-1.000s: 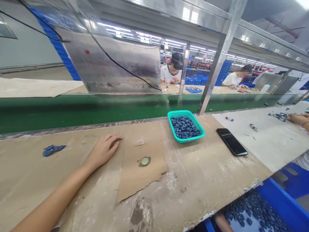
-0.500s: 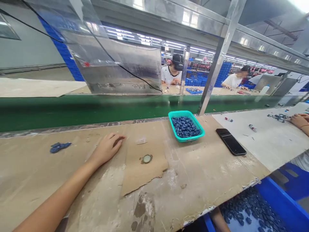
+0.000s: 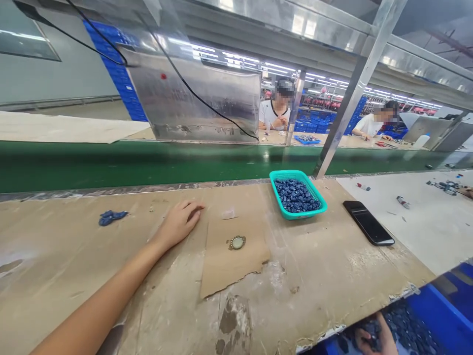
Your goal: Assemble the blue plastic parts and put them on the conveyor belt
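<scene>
My left hand (image 3: 182,222) rests on the brown board of the bench, fingers loosely bent and apart, holding nothing. Just right of it lies a torn piece of brown cardboard (image 3: 225,273) with a small round metal piece (image 3: 237,242) on it, pale in the middle with a beaded rim. Below the bench edge, my right hand (image 3: 384,335) is in a blue bin (image 3: 439,310) of dark blue stone-like pieces (image 3: 410,325). Its fingers curl around several of these pieces; part of the hand is cut off by the frame.
A turquoise basket (image 3: 324,207) full of dark blue pieces stands at the back, with a black phone (image 3: 368,223) to its right. Dark blue scraps (image 3: 112,217) lie at the left. A metal post (image 3: 343,108) rises behind the basket. Co-workers sit across the green belt (image 3: 148,165).
My right hand has come into view in the blue bin, now with dark blue pieces in its fingers. The view has shifted, moving the bench things rightward; my left hand stays in place.
</scene>
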A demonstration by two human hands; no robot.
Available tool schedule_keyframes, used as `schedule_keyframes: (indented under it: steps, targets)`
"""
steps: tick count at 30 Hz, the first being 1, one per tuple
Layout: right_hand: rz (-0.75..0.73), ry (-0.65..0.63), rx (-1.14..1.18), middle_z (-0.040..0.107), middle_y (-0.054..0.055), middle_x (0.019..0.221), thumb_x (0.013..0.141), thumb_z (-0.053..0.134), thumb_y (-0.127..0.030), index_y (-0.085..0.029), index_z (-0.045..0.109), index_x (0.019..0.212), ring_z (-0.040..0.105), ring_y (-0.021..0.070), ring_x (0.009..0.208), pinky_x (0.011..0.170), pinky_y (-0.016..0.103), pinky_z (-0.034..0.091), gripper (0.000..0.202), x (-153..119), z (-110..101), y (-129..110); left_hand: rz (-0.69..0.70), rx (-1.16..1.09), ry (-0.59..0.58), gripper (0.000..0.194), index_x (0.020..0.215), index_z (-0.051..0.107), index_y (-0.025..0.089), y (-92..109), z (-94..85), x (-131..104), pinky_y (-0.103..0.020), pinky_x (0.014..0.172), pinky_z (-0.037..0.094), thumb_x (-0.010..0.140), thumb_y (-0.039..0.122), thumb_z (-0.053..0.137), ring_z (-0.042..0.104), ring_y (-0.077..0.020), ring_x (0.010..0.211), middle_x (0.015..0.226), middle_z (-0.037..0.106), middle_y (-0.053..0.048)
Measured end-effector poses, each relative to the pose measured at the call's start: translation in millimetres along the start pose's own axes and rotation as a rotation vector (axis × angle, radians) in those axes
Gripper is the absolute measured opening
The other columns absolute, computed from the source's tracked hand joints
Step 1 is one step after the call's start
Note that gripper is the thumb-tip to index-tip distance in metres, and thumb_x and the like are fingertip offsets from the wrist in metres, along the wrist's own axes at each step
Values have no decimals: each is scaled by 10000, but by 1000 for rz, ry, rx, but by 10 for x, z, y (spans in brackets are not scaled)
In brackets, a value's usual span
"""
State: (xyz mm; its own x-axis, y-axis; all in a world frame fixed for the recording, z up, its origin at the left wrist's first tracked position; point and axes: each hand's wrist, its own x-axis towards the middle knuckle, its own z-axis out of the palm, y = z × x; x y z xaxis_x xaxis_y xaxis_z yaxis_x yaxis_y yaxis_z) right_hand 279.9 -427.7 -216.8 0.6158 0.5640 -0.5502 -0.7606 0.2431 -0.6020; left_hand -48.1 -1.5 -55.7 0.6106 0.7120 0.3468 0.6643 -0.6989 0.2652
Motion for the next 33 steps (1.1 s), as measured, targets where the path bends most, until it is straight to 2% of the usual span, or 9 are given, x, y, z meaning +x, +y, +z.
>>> schedule_keyframes:
  steps: [6, 11, 14, 16, 19, 23, 26, 29, 33]
  targets:
    - [101, 126, 225, 421, -13, 552, 589, 597, -234, -196, 506, 672, 335, 59, 354, 218, 92, 237, 129, -271, 100, -393, -21, 55, -64, 366, 953, 553, 170, 82, -65, 12, -375, 901, 378, 796, 340, 269, 503, -235, 1009, 1021, 572, -95]
    - [-51, 174, 337, 410, 7, 630, 657, 501, -168, -180, 494, 740, 411, 74, 403, 197, 77, 255, 85, -584, 208, -822, -42, 97, -79, 384, 973, 541, 181, 101, -63, 11, -369, 927, 362, 792, 358, 252, 486, -228, 1040, 1050, 552, -88]
    - [-168, 56, 352, 431, 27, 664, 670, 470, -119, -175, 487, 773, 444, 82, 439, 200, 65, 245, 119, -744, 420, -1163, -73, 118, -107, 410, 1001, 540, 164, 129, -77, 8, -371, 924, 364, 791, 354, 244, 475, -234, 1054, 1070, 539, -98]
    - [-220, -87, 298, 444, 35, 678, 663, 476, -108, -173, 479, 786, 463, 81, 469, 220, 55, 250, 139, -784, 709, -1353, -84, 120, -123, 423, 1020, 541, 152, 151, -88, 7, -379, 921, 363, 790, 350, 245, 473, -238, 1048, 1067, 537, -104]
    - [-199, -239, 162, 465, 26, 682, 669, 494, -153, -169, 479, 786, 463, 62, 485, 251, 36, 209, 119, -691, 1378, -1478, -73, 108, -118, 438, 1039, 543, 128, 158, -88, 5, -385, 921, 358, 790, 341, 252, 470, -240, 1039, 1057, 534, -114]
    - [-87, -413, -35, 484, -13, 630, 658, 471, -166, -170, 462, 705, 447, 41, 475, 278, 29, 145, 49, -342, 2466, -1347, -54, 85, -87, 423, 1032, 550, 124, 118, -51, -4, -379, 919, 357, 800, 328, 260, 467, -233, 1025, 1053, 536, -110]
    - [-115, -434, -116, 500, -32, 579, 659, 476, -167, -153, 469, 662, 460, 41, 474, 293, 49, 171, 16, -69, 3143, -1186, -31, 53, -62, 391, 1008, 561, 122, 79, -23, -20, -370, 914, 359, 805, 307, 284, 469, -228, 1010, 1024, 541, -111]
    - [-260, -317, -291, 530, -16, 541, 762, 395, -208, -127, 488, 596, 498, 52, 459, 341, 103, 229, 207, 146, 3561, -1078, -22, -10, -36, 329, 971, 576, 130, 42, 7, -21, -359, 901, 365, 797, 263, 331, 478, -224, 990, 994, 548, -101]
    - [-375, -227, -392, 528, 0, 422, 801, 359, -165, -108, 509, 504, 524, 81, 394, 384, 192, 280, 338, 417, 3717, -1002, -46, -88, 19, 237, 896, 590, 158, -17, 69, 7, -343, 864, 381, 786, 204, 385, 491, -209, 950, 949, 557, -71]
